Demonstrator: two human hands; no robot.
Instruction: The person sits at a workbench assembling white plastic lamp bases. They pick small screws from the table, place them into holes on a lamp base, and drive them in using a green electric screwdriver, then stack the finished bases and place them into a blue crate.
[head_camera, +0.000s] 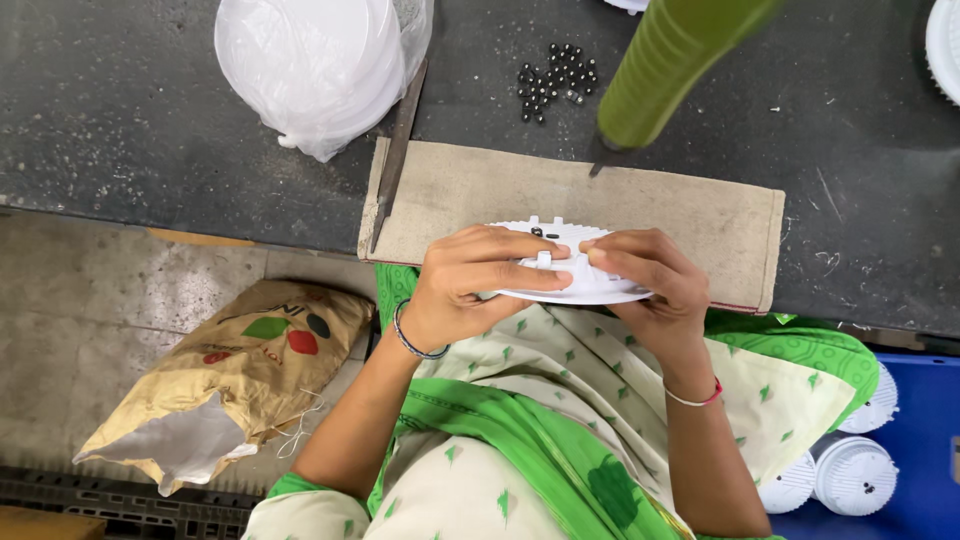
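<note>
A white round plastic part (575, 285) with a ribbed rim is held over my lap at the near edge of a tan cloth mat (690, 215). My left hand (470, 285) grips its left side, thumb across the top. My right hand (645, 280) holds the right side, fingertips pressed on its upper face. Two small dark screws sit on the part near its far rim. A green powered screwdriver (665, 65) hangs tip down over the mat, apart from both hands.
A pile of small dark screws (555, 80) lies on the dark workbench (120, 100) beyond the mat. A bagged stack of white discs (310, 65) and a metal file (395, 150) are at left. White ribbed parts (850, 475) fill a blue crate at lower right; a sack (230, 370) lies on the floor.
</note>
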